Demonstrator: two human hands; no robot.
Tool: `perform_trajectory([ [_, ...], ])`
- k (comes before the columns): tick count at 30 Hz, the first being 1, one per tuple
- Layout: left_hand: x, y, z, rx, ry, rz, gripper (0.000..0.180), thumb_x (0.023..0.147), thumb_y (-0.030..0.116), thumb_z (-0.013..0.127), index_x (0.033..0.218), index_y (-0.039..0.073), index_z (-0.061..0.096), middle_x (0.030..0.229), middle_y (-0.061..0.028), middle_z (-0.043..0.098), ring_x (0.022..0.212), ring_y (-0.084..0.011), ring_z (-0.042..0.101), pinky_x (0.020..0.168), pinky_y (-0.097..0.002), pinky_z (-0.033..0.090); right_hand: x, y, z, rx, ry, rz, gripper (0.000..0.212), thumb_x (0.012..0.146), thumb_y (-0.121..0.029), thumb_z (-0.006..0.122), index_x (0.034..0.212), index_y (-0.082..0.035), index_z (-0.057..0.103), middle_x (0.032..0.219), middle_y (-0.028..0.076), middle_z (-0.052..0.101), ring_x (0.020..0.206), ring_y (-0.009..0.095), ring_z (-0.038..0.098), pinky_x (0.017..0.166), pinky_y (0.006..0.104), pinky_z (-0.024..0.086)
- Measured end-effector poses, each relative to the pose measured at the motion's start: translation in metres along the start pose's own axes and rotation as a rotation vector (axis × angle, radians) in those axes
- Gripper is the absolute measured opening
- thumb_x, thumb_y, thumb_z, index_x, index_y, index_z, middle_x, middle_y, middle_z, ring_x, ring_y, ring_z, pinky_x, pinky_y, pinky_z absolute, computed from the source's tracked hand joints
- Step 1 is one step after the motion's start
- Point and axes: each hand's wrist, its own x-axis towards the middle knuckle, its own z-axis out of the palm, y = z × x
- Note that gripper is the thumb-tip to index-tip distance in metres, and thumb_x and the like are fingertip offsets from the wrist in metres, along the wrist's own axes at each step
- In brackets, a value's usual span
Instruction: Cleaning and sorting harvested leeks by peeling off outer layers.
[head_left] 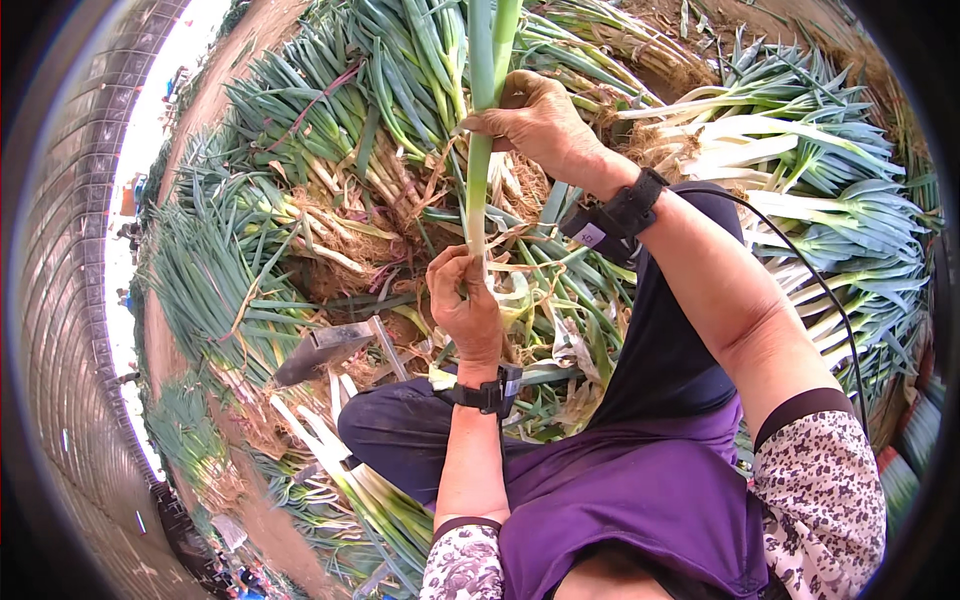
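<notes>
A thick green onion (480,165) stands nearly upright in front of me, its green leaves running out past the top of the view. My left hand (465,300) is closed round its pale lower end. Higher up, my right hand (540,125) pinches the stalk where the leaves part, with thumb and fingers bent round it. The onion's root end is hidden by my left hand. Loose peeled leaves and dry skins (570,345) lie below, between my hands and my bent legs.
Unpeeled green onions with brown roots (340,170) are heaped ahead and left. Onions with clean white stalks (770,140) lie at right; several more (340,450) sit by my left knee. A dark flat metal tool head (325,352) juts up at left. A cable (815,270) runs beside my right arm.
</notes>
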Motion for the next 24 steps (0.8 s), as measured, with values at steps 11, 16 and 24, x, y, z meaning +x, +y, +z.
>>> perform_trajectory([
  [11,0.025,-0.010,-0.019,0.124,-0.130,-0.240,0.015,0.089,0.014,0.065,0.084,0.001,0.060,0.074,0.0010,0.055,0.065,-0.0066,0.048,0.057,-0.0217,0.040,0.004,0.018,0.025,-0.180,0.191,-0.141,0.039,0.065,-0.021,0.083,0.088,0.002,0.060,0.080,0.010,0.065,0.069,0.016,0.063,0.065,0.0296,0.053],
  [16,0.013,-0.012,-0.026,-0.242,0.069,-0.518,0.013,0.091,0.014,0.061,0.087,0.002,0.059,0.078,-0.0017,0.059,0.067,-0.0071,0.051,0.060,-0.0219,0.043,0.015,0.017,0.023,-0.297,0.254,-0.119,0.041,0.065,-0.019,0.083,0.091,0.002,0.060,0.082,0.011,0.066,0.070,0.017,0.063,0.066,0.0292,0.053],
  [24,0.017,-0.015,-0.025,-0.112,-0.105,-0.364,0.032,0.084,0.013,0.070,0.110,-0.002,0.058,0.089,-0.0051,0.062,0.072,-0.0093,0.055,0.065,-0.0229,0.048,0.012,0.020,0.021,-0.335,0.245,-0.127,0.042,0.066,-0.023,0.082,0.091,0.003,0.060,0.083,0.012,0.066,0.073,0.017,0.065,0.068,0.0292,0.054],
])
